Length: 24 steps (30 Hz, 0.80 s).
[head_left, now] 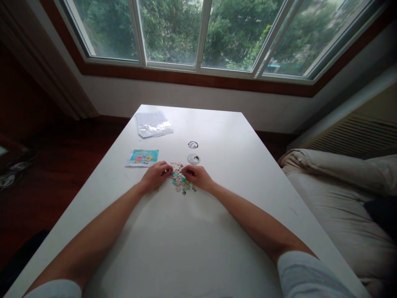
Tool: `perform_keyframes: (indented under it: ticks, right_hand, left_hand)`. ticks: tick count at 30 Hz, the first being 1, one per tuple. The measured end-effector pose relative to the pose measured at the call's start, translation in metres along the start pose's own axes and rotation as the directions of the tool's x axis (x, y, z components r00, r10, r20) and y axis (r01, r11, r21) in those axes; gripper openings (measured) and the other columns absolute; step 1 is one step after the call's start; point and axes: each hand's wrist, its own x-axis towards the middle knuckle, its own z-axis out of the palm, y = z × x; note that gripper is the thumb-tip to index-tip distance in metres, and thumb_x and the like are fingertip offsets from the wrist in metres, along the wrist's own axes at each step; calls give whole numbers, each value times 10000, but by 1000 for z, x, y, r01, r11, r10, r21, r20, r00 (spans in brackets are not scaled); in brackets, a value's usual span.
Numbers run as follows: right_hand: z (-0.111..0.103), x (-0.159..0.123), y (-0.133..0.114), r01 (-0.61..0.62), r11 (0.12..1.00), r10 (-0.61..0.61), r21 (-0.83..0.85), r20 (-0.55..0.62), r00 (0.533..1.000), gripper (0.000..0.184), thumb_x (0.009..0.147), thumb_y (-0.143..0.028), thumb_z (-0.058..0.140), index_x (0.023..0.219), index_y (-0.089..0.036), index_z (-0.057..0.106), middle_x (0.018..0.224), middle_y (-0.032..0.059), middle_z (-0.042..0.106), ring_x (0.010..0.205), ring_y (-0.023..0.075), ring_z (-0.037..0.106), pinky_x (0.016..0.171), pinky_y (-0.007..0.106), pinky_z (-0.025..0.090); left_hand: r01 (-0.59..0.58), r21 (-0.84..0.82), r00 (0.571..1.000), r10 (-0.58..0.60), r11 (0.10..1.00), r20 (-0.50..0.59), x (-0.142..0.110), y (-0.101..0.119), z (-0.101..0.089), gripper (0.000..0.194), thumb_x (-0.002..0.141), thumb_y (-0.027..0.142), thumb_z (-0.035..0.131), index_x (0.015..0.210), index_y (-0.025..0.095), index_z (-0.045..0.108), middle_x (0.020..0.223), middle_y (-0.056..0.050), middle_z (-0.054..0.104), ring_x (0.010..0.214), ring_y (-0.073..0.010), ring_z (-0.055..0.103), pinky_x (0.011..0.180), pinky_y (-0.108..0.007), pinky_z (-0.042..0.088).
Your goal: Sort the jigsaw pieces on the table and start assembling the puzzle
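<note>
A small heap of colourful jigsaw pieces [180, 181] lies on the white table [217, 231]. My left hand [155, 175] rests at the heap's left edge, fingers curled and pinched on pieces. My right hand [198, 177] sits at the heap's right edge, its fingers likewise bent onto the pieces. Which piece either hand grips is too small to make out. A printed cartoon picture card [142, 157] lies just left of my left hand.
A clear plastic bag [153, 123] lies at the table's far left. Two round cable holes [193, 152] sit in the table behind the heap. A cushioned beige seat [338, 194] runs along the right side. Windows are beyond the far edge.
</note>
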Motion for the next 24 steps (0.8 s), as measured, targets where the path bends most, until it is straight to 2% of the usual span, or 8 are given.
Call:
perform_keyframes:
  ticks: [2, 5, 8, 14, 20, 24]
  right_hand:
    - [0, 0, -1, -50, 997, 51, 52, -7, 999, 219, 927, -335, 600, 986, -177, 739, 640, -38, 573, 582, 98, 461, 583, 219, 354]
    - [1, -1, -4, -62, 996, 63, 70, -7, 998, 273, 949, -392, 570, 943, -177, 738, 607, -45, 534, 567, 97, 437, 558, 222, 326]
    - [2, -2, -6, -28, 998, 29, 63, -12, 1000, 282, 950, -410, 573, 915, -181, 733, 632, -38, 554, 583, 99, 451, 577, 221, 351]
    - [3, -4, -3, 54, 997, -53, 46, -19, 998, 238, 964, -372, 565, 1019, -197, 716, 782, -2, 636, 637, 106, 516, 628, 225, 420]
    - [4, -4, 3, 94, 995, -97, -29, -105, 990, 269, 937, -326, 623, 1178, -214, 662, 918, 28, 636, 739, 125, 576, 695, 243, 466]
    - [5, -4, 4, 116, 989, -124, -88, -95, 988, 202, 928, -323, 645, 1094, -215, 686, 931, 36, 636, 769, 134, 575, 716, 251, 463]
  left_hand:
    - [16, 22, 1000, -16, 1000, -14, 0, 1, 2, 212, 932, 328, 600, 1102, 263, 709, 987, -41, 654, 865, -182, 625, 809, -304, 492]
    - [26, 71, 999, -24, 997, -35, 2, 2, 5, 280, 880, 353, 667, 1147, 274, 698, 1002, -46, 641, 909, -205, 618, 830, -329, 494]
    - [24, 78, 999, -22, 997, -28, 3, 1, 6, 212, 908, 365, 634, 1081, 276, 718, 979, -45, 639, 900, -205, 616, 808, -329, 493]
    - [27, 48, 997, -24, 998, -72, 5, 3, 7, 201, 964, 347, 558, 1014, 263, 734, 979, -46, 677, 909, -197, 627, 816, -320, 483]
    - [69, -198, 991, -90, 978, -102, 5, 14, 8, 196, 943, 361, 603, 920, 212, 728, 840, -21, 670, 690, -137, 575, 673, -266, 450]
    - [75, -320, 991, -107, 944, -82, 5, 21, 10, 241, 938, 411, 614, 927, 198, 726, 818, -19, 671, 677, -129, 563, 645, -252, 441]
